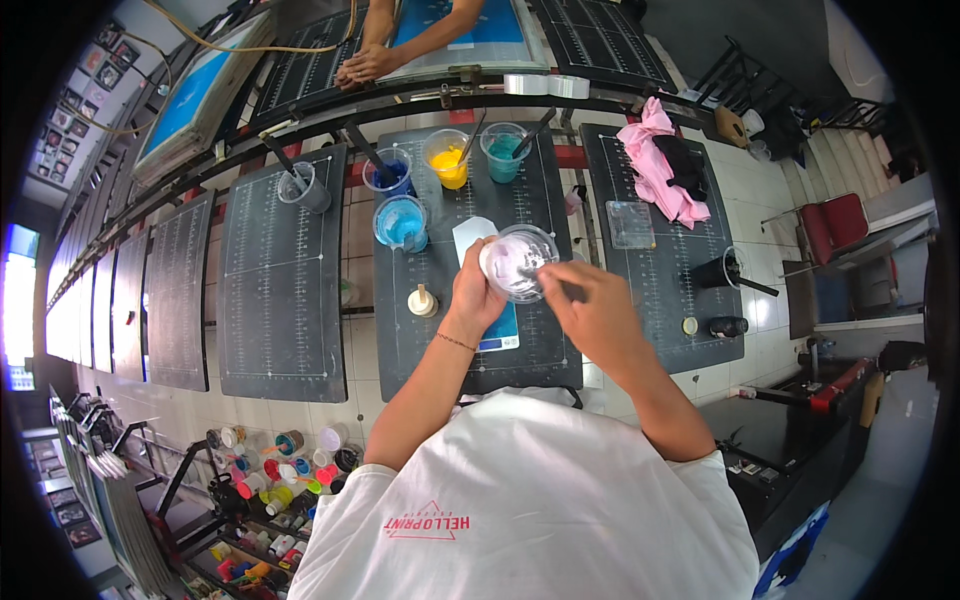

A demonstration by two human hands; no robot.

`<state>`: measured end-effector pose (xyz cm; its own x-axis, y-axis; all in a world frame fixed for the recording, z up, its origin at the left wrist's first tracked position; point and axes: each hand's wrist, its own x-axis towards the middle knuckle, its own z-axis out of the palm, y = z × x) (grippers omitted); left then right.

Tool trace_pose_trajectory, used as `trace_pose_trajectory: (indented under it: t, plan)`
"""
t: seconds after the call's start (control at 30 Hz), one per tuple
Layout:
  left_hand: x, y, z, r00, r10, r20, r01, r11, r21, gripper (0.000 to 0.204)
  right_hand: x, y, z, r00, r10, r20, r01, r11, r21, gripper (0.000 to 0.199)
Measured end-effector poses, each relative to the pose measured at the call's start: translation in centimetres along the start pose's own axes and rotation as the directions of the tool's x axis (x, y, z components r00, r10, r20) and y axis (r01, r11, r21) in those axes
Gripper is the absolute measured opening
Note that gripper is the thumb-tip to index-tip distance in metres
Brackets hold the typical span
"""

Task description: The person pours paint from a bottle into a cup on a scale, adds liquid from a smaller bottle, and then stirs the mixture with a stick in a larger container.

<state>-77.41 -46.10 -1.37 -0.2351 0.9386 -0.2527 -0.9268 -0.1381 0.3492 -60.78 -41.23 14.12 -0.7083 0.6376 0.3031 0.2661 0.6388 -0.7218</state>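
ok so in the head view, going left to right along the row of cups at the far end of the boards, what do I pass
grey cup → dark blue ink cup → yellow ink cup → teal ink cup → pink cloth

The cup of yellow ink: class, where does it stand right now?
In the head view, the yellow ink cup stands at the far end of the middle dark board, between a blue cup and a teal cup.

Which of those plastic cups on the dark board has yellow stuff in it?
The yellow cup, in the middle of the back row. The cups beside it, the dark blue cup and the teal cup, hold blue shades, as does the light blue cup in front.
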Motion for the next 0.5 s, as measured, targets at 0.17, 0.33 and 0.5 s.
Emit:
trace_pose_trajectory:
  t: [0.17,0.33,0.5]
  plan:
    - [-0.3,0.0,0.6,1.0,-0.018,-0.014,0.018,1.0,0.021,0.043,0.5,-0.3,-0.7,0.998,-0.005,-0.069,0.006,1.0,0.016,0.012]
    - [-0.6,-0.3,0.5,0.997,-0.012,0.075,0.015,0.999,-0.037,0.044,0.5,-0.4,-0.4,0.994,-0.101,-0.04,0.105,0.987,0.125,0.011]
    - [-0.1,0.2,0.5,0.999,-0.009,0.033,0.01,1.0,-0.025,0.048,0.7,-0.4,-0.6,0.987,-0.111,0.12,0.104,0.992,0.064,0.013]
